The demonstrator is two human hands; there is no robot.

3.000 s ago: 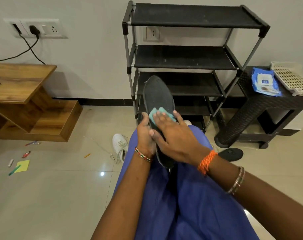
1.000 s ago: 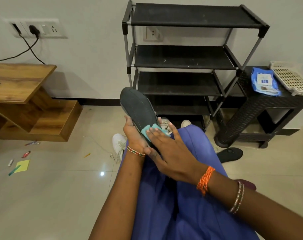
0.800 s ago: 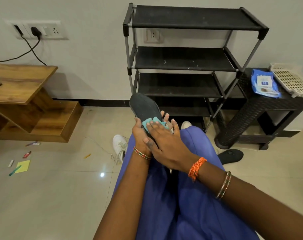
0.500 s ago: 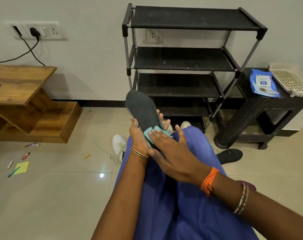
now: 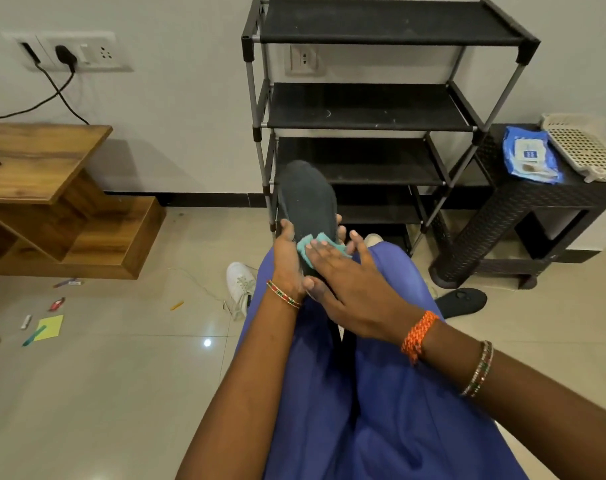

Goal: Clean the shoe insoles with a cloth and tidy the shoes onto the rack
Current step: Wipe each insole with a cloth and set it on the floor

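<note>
Currently the insole is held over the person's lap, in front of the rack; its long axis runs away from the body, rounded toe end up and far, tilted slightly left, heel end down toward the knees. Left hand grips the insole's lower part, thumb on the left edge, fingertips showing round the right edge. Right hand lies flat across the insole, fingers straight and spread, pressing a teal cloth against the dark surface; only a small corner of cloth shows past the fingers. Heel end of the insole is hidden under both hands, so its full length cannot be made out. Rack shelves show no shoes; the lowest shelf is partly blocked by the insole and knees. White shoe on the floor left of the left leg, partly cut off by it. A second dark insole lies flat on the floor right of the legs, near the wicker bench, which carries a blue wipes pack.
</note>
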